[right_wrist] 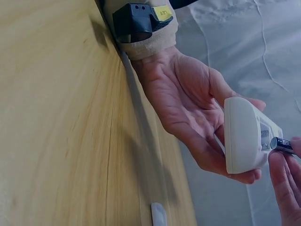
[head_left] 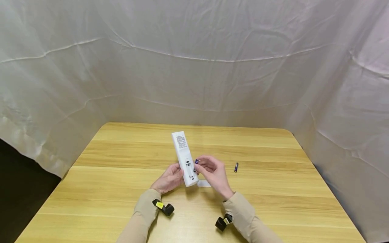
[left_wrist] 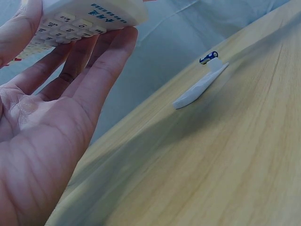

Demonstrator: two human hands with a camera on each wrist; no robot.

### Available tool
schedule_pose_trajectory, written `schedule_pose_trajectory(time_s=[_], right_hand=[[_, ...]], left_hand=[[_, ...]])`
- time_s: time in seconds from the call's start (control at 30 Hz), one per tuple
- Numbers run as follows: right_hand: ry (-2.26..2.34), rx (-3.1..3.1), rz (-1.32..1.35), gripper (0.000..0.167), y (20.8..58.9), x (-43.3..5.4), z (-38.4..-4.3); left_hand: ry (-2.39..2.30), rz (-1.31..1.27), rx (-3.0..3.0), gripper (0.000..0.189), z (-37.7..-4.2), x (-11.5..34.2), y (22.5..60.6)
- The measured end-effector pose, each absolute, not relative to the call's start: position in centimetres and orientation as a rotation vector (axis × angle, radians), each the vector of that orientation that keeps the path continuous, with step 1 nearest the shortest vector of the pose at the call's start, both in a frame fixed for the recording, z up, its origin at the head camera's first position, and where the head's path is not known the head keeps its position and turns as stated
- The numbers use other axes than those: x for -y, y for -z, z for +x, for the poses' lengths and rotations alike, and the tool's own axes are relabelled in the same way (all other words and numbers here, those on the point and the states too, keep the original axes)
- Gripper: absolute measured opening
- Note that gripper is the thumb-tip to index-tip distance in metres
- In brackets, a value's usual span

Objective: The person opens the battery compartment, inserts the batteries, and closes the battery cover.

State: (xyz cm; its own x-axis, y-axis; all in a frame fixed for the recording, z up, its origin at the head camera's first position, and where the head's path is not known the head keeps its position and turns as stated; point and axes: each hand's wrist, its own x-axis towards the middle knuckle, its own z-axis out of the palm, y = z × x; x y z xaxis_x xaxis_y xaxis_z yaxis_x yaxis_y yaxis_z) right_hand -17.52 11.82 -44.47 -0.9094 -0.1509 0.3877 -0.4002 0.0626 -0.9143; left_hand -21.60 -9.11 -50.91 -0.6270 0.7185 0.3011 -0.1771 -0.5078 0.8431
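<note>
A white remote control is held above the table by my left hand, its back turned up and its buttons facing the palm in the left wrist view. The battery compartment lies uncovered near the lower end. Between thumb and fingers, my right hand pinches a small dark blue battery. One end of that battery is right by the compartment in the right wrist view; whether it touches, I cannot tell. Below the remote, a white battery cover rests on the table, partly hidden by the right hand in the head view.
A second blue battery lies on the wooden table to the right of my right hand. Pale cloth hangs behind the table and along its sides. Each sleeve cuff carries a black wrist camera.
</note>
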Motion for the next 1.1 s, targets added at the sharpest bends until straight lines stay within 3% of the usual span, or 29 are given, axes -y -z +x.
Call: schedule_pose_trajectory(time_s=[1.1], right_hand=[[-1.548, 2.197, 0.686, 0.023, 44.5, -10.2, -16.6]], left_hand=[[-2.153, 0.873, -1.125, 0.032, -21.7, 9.0, 51.0]])
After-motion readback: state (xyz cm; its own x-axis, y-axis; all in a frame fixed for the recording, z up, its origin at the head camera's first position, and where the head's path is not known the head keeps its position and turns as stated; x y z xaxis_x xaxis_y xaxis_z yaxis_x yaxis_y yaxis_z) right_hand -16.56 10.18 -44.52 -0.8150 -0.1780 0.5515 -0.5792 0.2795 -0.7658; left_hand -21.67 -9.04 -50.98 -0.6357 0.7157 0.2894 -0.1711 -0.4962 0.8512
